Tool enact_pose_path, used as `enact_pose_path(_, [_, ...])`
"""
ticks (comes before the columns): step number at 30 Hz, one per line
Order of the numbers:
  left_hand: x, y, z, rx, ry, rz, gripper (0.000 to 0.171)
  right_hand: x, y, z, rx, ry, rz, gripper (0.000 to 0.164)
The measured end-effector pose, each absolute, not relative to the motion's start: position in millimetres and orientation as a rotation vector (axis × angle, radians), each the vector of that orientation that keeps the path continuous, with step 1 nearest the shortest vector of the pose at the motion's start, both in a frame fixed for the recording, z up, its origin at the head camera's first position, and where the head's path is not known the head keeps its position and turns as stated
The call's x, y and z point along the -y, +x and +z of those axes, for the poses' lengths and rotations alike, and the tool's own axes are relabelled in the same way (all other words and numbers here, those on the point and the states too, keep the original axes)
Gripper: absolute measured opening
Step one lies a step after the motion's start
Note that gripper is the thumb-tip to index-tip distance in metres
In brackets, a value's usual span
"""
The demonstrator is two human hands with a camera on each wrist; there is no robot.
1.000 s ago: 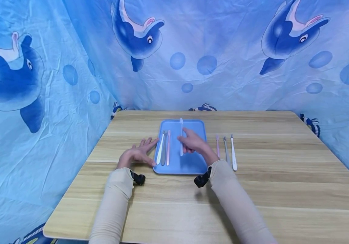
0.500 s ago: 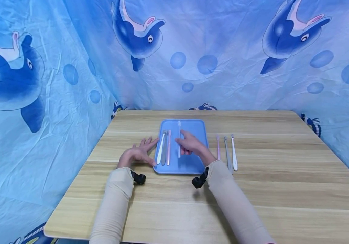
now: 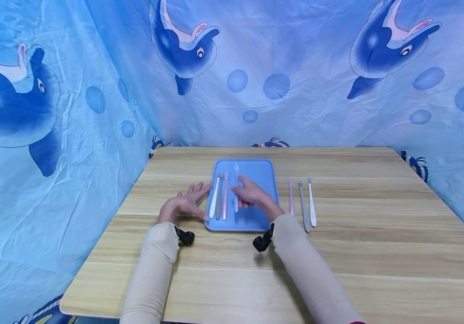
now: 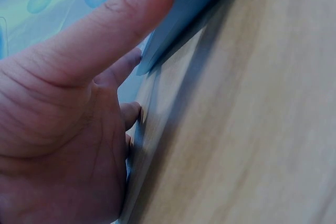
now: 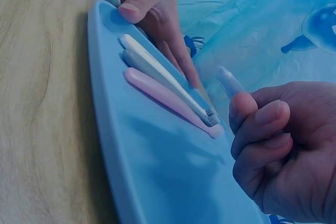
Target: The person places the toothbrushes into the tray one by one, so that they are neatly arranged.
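Over the blue tray [image 3: 256,220], my right hand [image 3: 252,192] pinches a pale, whitish toothbrush [image 3: 236,168] with its head pointing away from me. In the right wrist view, the end of this toothbrush [image 5: 229,81] pokes out past the curled fingers, raised off the tray. My left hand [image 3: 187,203] has its fingers spread, with thumb and index finger touching the tray's left edge. On the tray's left side lie a white toothbrush [image 3: 214,201], a grey toothbrush [image 3: 219,202] and a pink toothbrush [image 3: 225,198], side by side.
On the wooden table [image 3: 361,252], right of the tray, lie another pink toothbrush [image 3: 290,195], a grey toothbrush [image 3: 304,209] and a white toothbrush [image 3: 312,207]. A blue dolphin-print curtain [image 3: 304,121] hangs behind and to the sides.
My right hand has moved a little left and toward me with the pale toothbrush, closer to the three on the tray. The left hand has stayed at the tray's edge.
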State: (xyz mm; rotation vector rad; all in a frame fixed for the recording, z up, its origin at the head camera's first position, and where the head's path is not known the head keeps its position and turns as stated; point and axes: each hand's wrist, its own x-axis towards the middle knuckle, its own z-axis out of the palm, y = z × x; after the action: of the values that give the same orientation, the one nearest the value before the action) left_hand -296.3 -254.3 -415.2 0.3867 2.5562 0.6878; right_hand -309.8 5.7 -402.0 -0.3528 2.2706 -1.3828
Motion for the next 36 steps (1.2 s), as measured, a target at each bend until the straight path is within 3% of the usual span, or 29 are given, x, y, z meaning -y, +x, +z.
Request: enact_pose_path(36, [255,-297,-416,-2.542,0.384,0.698,0.131,10,-314,-430,-2.219,-0.317,-1.364,0.071])
